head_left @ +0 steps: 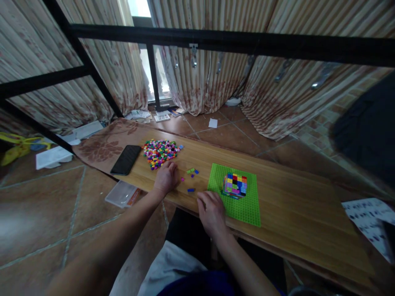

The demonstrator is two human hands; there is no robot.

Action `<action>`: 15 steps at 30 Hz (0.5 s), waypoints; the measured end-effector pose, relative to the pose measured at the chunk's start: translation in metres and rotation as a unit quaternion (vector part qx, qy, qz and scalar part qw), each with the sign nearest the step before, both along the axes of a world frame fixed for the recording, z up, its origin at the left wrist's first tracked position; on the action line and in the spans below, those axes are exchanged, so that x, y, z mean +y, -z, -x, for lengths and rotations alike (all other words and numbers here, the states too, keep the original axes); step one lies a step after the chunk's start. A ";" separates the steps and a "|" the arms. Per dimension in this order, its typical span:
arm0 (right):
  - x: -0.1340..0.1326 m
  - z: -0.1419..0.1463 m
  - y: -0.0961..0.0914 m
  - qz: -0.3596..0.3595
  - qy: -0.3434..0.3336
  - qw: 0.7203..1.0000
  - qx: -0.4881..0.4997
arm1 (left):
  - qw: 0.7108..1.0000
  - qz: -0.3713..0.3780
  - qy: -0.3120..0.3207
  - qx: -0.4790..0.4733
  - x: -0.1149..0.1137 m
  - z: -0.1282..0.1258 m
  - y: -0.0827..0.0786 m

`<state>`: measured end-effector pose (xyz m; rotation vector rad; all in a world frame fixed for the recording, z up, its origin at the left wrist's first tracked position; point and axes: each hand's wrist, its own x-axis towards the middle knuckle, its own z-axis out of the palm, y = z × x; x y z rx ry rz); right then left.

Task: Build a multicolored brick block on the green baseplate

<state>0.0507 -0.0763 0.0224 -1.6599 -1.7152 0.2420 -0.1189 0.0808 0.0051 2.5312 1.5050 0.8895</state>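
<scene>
A pile of small multicoloured bricks lies on the wooden table. My left hand rests just below the pile with its fingers curled under; whether it holds anything is hidden. A few loose bricks lie between my hands, a blue one nearest. My right hand lies palm down at the near left edge of a green baseplate, fingers bent, nothing visible in it. A multicoloured cube of stacked bricks stands on the baseplate.
A black phone lies left of the pile on a floral cloth. A clear plastic box sits on the tiled floor below. Papers lie at the curtains and at the far right. A black metal frame crosses overhead.
</scene>
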 end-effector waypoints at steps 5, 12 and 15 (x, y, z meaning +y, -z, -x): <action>0.022 -0.001 0.002 -0.001 0.012 1.000 -0.021 | 1.000 -0.003 -0.003 0.008 -0.001 0.000 0.001; 0.061 -0.008 0.000 0.034 0.044 0.995 -0.077 | 1.000 0.003 -0.001 0.004 -0.003 -0.001 -0.001; 0.079 -0.007 -0.004 0.069 0.043 0.991 -0.105 | 1.000 0.009 -0.002 0.001 -0.002 -0.001 -0.001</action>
